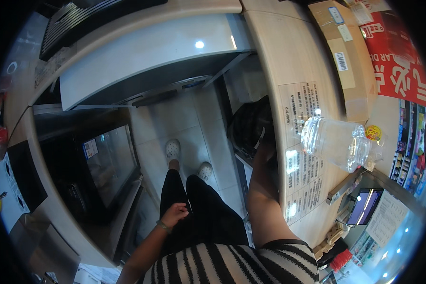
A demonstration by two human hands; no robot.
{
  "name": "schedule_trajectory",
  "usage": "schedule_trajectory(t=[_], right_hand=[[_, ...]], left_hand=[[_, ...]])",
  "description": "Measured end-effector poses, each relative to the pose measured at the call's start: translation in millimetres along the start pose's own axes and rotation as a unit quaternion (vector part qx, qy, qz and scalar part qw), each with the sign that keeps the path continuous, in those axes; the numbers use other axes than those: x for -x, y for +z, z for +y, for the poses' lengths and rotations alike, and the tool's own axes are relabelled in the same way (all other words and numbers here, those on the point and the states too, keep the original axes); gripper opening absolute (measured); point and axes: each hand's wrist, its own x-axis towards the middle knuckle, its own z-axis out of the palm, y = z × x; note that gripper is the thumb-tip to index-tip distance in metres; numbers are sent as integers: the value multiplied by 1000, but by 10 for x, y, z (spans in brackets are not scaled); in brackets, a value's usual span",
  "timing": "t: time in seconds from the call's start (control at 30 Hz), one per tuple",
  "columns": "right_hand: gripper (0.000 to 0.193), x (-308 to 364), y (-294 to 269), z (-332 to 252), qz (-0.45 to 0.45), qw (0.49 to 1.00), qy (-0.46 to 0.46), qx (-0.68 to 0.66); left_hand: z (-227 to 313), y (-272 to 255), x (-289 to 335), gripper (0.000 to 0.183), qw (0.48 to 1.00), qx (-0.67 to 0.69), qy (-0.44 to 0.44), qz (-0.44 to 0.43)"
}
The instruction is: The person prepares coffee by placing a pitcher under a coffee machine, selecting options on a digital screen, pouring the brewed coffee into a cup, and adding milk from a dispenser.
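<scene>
My left hand [174, 215] hangs in front of my left thigh, its fingers curled in loosely and nothing showing in them. A band circles that wrist. Under the right-hand counter, my right arm reaches down to a black bag [249, 127]. My right hand [266, 150] is at the bag's near side in deep shadow, and its fingers are hidden. Whether it grips the bag I cannot tell. Above that arm, on the counter [265, 42], a clear plastic jar [333, 141] stands over a taped-down printed sheet [298, 189].
A long cardboard box [348, 66] and a red sign [397, 57] stand at the far right. A screen [364, 207] is at the lower right. Ahead is a pale cabinet front [156, 57]; at left, a dark glass-fronted appliance [110, 163]. Tiled floor [151, 118] lies between.
</scene>
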Motion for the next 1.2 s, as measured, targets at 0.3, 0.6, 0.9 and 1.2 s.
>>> schedule_trajectory(t=[0.3, 0.6, 0.9, 1.2], right_hand=[[37, 548, -577, -499, -60, 997, -44, 33], [47, 1243, -663, -295, 7, 997, -30, 66], [45, 1055, 21, 337, 33, 989, 102, 97], [33, 788, 187, 468, -58, 977, 51, 198]], left_hand=[[-37, 215, -165, 45, 1000, 6, 23, 18], [-43, 24, -143, 46, 1000, 0, 13, 27], [-414, 20, -76, 47, 995, -71, -4, 63], [-420, 25, -154, 47, 990, -100, 41, 95]])
